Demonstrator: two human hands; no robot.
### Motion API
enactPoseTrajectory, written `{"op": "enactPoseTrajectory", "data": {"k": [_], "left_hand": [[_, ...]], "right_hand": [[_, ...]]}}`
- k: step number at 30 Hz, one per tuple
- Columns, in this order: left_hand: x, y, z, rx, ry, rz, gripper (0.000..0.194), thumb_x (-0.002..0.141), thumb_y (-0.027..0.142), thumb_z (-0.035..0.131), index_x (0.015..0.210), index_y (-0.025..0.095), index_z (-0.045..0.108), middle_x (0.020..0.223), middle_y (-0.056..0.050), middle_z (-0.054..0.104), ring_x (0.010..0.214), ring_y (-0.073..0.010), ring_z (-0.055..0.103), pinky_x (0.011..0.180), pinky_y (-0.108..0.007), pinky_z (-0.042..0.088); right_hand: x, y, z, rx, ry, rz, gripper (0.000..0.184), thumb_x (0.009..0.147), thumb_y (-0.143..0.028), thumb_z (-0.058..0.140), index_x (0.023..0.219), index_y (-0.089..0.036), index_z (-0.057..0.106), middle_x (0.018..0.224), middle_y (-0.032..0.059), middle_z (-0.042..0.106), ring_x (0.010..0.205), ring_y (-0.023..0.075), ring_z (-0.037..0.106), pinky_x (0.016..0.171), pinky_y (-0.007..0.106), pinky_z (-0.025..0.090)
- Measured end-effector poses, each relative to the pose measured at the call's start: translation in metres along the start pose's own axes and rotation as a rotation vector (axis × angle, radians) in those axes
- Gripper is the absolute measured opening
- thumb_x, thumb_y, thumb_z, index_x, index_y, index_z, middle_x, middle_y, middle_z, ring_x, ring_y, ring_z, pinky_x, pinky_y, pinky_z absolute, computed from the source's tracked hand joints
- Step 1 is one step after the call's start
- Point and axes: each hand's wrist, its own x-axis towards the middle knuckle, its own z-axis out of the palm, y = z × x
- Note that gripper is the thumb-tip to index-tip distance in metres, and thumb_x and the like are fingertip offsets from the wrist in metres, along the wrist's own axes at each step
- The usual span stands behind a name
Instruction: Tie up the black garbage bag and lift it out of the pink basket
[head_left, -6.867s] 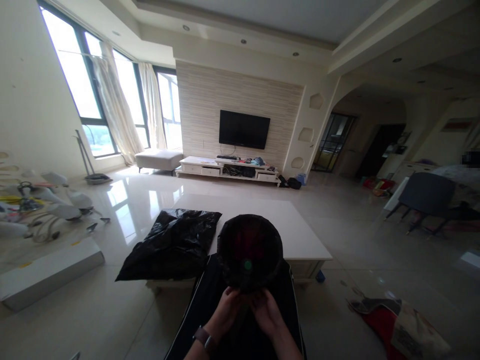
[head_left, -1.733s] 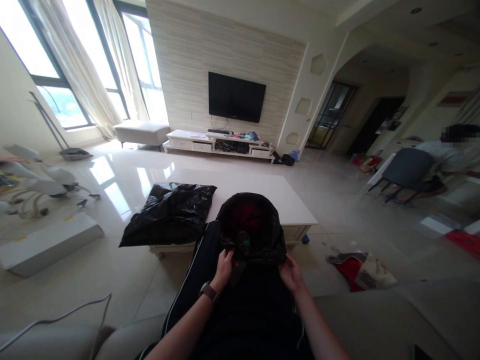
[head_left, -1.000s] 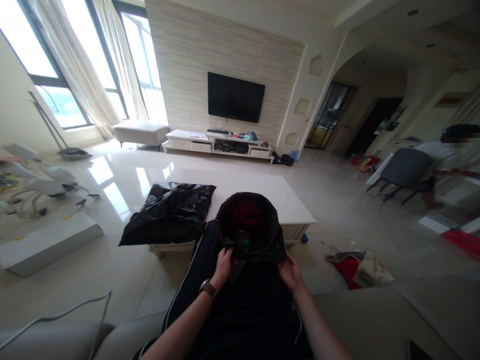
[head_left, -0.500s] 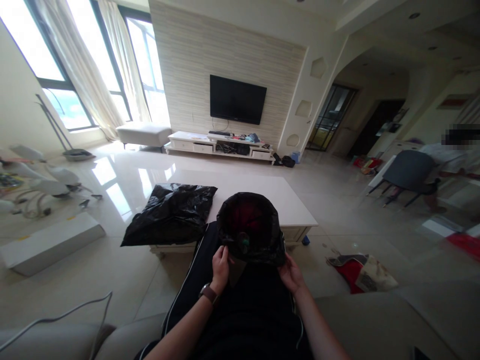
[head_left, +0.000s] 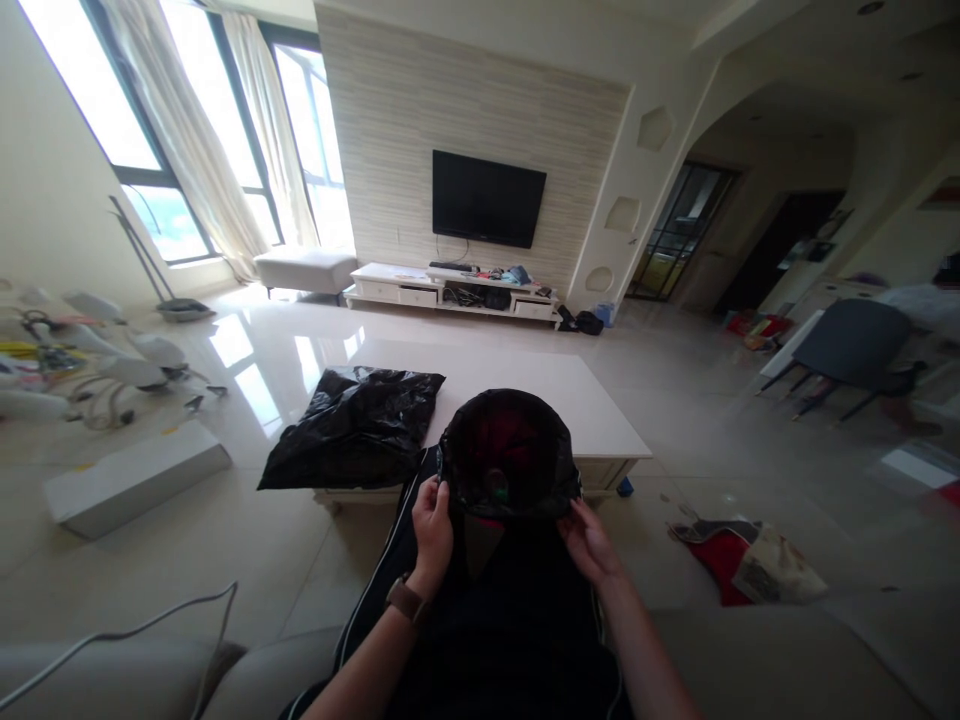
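1. While both hands meet at one object, the bin (head_left: 507, 440) sits at the legs (head_left: 390, 560), mouth upward, by the near edge of the white surface (head_left: 551, 385); what supports it is hidden.
2. Progress, judged from the lie of things: black film (head_left: 561, 468) lines the mouth and covers the far rim, so that part looks done. The near rim seems less settled, with a red patch (head_left: 491, 523) below it; any remaining work appears confined to this arc.
3. Contents: a dark red interior and a green piece (head_left: 499, 491) at the near side, too dim to identify.
4. Left hand (head_left: 433, 530): raised at the near-left rim, thumb uppermost, grip clamped on the film; a watch (head_left: 407, 597) circles the wrist.
5. Right hand (head_left: 591, 540): at the near-right rim, palm turned partly upward, fingers curled, tips against the film. Whether this grip is closed cannot be told.
6. Forearms: both reach forward from the near side, framing the legs.
7. Black bag (head_left: 360, 425): flat on the surface, just left of the bin.
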Motion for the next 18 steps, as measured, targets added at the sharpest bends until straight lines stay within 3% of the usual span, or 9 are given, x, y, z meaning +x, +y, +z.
{"op": "enactPoseTrajectory", "data": {"k": [3,6,9,14,18], "left_hand": [[0.000,0.018,0.004,-0.014,-0.032,0.012,0.038,0.087,0.047,0.071,0.066,0.023,0.049,0.085,-0.002,0.061,0.078,-0.0179,0.053,0.074,-0.027,0.044],[-0.001,0.026,0.008,-0.004,-0.037,0.004,0.039,0.082,0.040,0.075,0.066,0.024,0.044,0.084,-0.002,0.060,0.081,-0.0181,0.054,0.073,-0.027,0.045],[-0.001,0.024,0.010,-0.055,-0.038,-0.045,0.027,0.076,0.031,0.078,0.084,0.024,0.053,0.091,-0.001,0.061,0.084,-0.0179,0.058,0.075,-0.027,0.048],[0.003,0.011,0.009,-0.147,-0.079,-0.104,0.043,0.072,0.024,0.078,0.108,0.024,0.054,0.095,-0.001,0.066,0.092,-0.0190,0.066,0.084,-0.030,0.052],[0.012,0.000,0.002,-0.256,-0.045,-0.243,0.052,0.076,0.027,0.079,0.122,0.022,0.055,0.101,-0.005,0.073,0.092,-0.0199,0.071,0.083,-0.031,0.055]], "right_hand": [[-0.002,-0.009,0.010,-0.050,0.023,-0.076,0.023,0.078,-0.015,0.081,0.095,-0.027,0.072,0.092,-0.0036,0.082,0.074,0.0141,0.075,0.063,0.023,0.061],[-0.006,-0.021,0.022,-0.174,0.011,-0.194,0.030,0.071,-0.021,0.087,0.098,-0.027,0.073,0.092,-0.0034,0.080,0.075,0.0146,0.073,0.062,0.022,0.059],[-0.011,-0.035,0.041,-0.357,-0.019,-0.352,0.032,0.066,-0.030,0.090,0.094,-0.023,0.075,0.088,-0.0010,0.077,0.074,0.0147,0.068,0.058,0.021,0.054],[-0.027,-0.051,0.074,-0.632,-0.077,-0.559,0.026,0.070,-0.039,0.084,0.084,-0.019,0.074,0.079,0.0005,0.072,0.076,0.0177,0.062,0.066,0.027,0.053],[-0.042,-0.052,0.084,-0.822,-0.116,-0.580,0.023,0.073,-0.039,0.080,0.074,-0.019,0.067,0.065,-0.0018,0.063,0.063,0.0152,0.053,0.057,0.026,0.044]]}}
